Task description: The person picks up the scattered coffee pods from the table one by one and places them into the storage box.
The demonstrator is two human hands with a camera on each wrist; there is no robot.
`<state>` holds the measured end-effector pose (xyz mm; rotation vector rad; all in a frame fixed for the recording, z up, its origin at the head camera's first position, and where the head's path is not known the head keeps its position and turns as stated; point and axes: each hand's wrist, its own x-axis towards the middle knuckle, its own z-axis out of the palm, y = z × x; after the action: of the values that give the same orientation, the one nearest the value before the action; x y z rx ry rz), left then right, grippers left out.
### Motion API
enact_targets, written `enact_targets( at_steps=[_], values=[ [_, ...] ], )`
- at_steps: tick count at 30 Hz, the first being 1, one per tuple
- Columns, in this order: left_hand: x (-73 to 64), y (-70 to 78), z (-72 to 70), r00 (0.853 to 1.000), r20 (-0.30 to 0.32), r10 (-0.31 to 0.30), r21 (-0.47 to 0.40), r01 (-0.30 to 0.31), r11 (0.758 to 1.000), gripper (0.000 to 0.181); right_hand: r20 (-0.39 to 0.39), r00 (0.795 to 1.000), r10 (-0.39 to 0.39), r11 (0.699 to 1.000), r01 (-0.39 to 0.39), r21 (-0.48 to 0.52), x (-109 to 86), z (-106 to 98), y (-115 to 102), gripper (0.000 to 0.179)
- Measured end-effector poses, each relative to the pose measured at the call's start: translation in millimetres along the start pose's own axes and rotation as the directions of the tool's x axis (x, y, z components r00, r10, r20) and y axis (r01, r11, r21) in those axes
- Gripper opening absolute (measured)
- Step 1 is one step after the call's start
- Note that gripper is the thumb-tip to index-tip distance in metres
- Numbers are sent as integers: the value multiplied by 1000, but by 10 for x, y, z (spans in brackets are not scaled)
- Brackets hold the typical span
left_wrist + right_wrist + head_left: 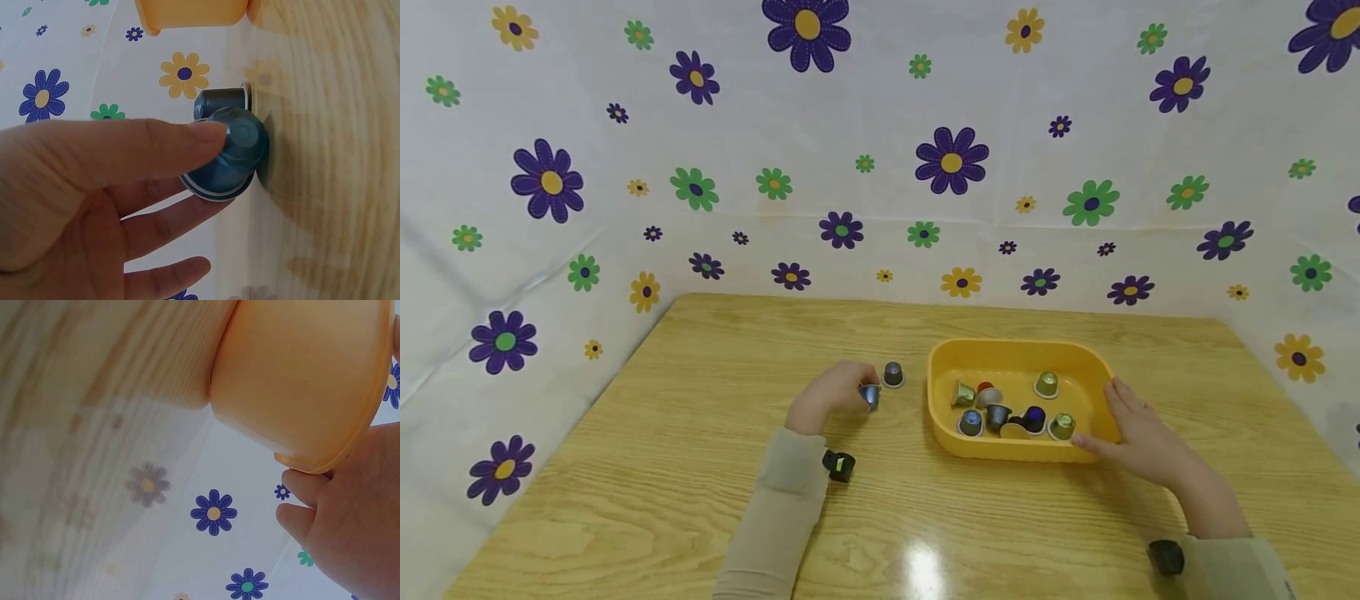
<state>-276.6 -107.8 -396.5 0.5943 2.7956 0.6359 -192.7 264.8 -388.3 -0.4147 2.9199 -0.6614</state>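
My left hand pinches a blue coffee capsule between thumb and fingers, just above or touching the tabletop. In the left wrist view the thumb lies across this capsule, its pale rim tilted down. Close beyond it a dark grey capsule stands on its rim. My right hand holds the near right corner of a yellow plastic tub, thumb on the front rim and fingers on the right side. Inside lie several capsules, among them a green one, a blue one and a partly hidden red one.
The wooden table ends at a white cloth with printed flowers, which hangs behind and along both sides. A black strap device sits on each wrist, the left one beside the sleeve's cuff.
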Motion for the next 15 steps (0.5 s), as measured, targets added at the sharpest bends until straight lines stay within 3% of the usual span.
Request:
enact_targets(
  at_steps=[15],
  values=[
    [6, -26, 26, 1000, 6, 4, -16, -4, 1000, 21, -2, 1000, -6, 1000, 6, -5, 7, 3, 3, 90]
  ],
)
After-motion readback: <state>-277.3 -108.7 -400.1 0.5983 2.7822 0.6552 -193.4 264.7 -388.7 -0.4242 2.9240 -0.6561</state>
